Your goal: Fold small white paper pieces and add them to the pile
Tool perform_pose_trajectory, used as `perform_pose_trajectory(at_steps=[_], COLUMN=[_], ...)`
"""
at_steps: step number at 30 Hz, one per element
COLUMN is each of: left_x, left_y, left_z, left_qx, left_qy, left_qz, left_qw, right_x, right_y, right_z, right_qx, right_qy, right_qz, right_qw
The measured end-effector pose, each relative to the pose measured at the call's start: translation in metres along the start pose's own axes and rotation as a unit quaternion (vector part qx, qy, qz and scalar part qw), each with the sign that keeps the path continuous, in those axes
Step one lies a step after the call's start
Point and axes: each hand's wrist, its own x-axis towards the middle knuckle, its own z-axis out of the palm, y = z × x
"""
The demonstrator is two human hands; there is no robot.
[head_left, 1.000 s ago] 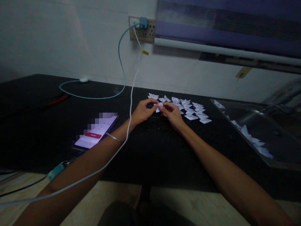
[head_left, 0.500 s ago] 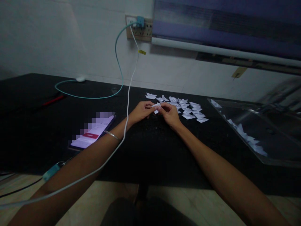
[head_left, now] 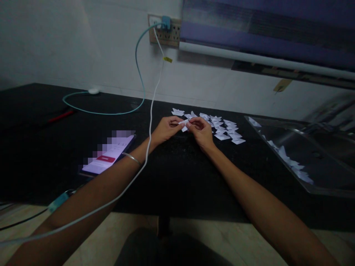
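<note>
A small folded piece of white paper [head_left: 184, 125] is pinched between both hands above the dark counter [head_left: 177, 177]. My left hand [head_left: 166, 129] grips its left side with thumb and fingers, and a bangle circles that wrist. On the other side, my right hand [head_left: 202, 132] holds the paper by its right edge, thumb in front. Just behind and to the right of my hands lie several white folded paper boats [head_left: 222, 136]. Part of that group is covered by my right hand. The paper's exact folds are too small to make out.
A lit phone [head_left: 108, 153] lies left of my left forearm. A white cable [head_left: 151, 122] hangs from the wall socket [head_left: 166, 33] across that forearm. A teal cable [head_left: 105, 112] loops on the counter. At right, more folded papers [head_left: 291, 160] line the sink's edge [head_left: 277, 155].
The folded paper has turned slightly between my fingers and shows a different outline. Both hands have shifted only a little, still holding it.
</note>
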Motion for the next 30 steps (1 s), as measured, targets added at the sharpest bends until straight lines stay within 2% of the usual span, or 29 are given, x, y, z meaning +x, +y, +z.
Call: perform_pose_trajectory(at_steps=[8, 14, 20, 30], left_x=[-0.002, -0.002, -0.001, -0.001], left_y=[0.004, 0.006, 0.002, 0.000], left_z=[-0.001, -0.005, -0.007, -0.007], left_qx=[0.037, 0.061, 0.041, 0.019], left_qy=[0.019, 0.036, 0.038, 0.035], left_qz=[-0.003, 0.003, -0.002, -0.019], left_qw=[0.999, 0.997, 0.998, 0.999], right_x=[0.001, 0.002, 0.001, -0.002], right_y=[0.001, 0.006, 0.006, -0.004], right_z=[0.002, 0.002, 0.000, -0.002], right_qx=[0.014, 0.013, -0.026, -0.071], right_qy=[0.000, -0.046, -0.081, -0.031], right_qz=[0.027, 0.076, 0.039, -0.029], right_qw=[1.000, 0.996, 0.996, 0.997])
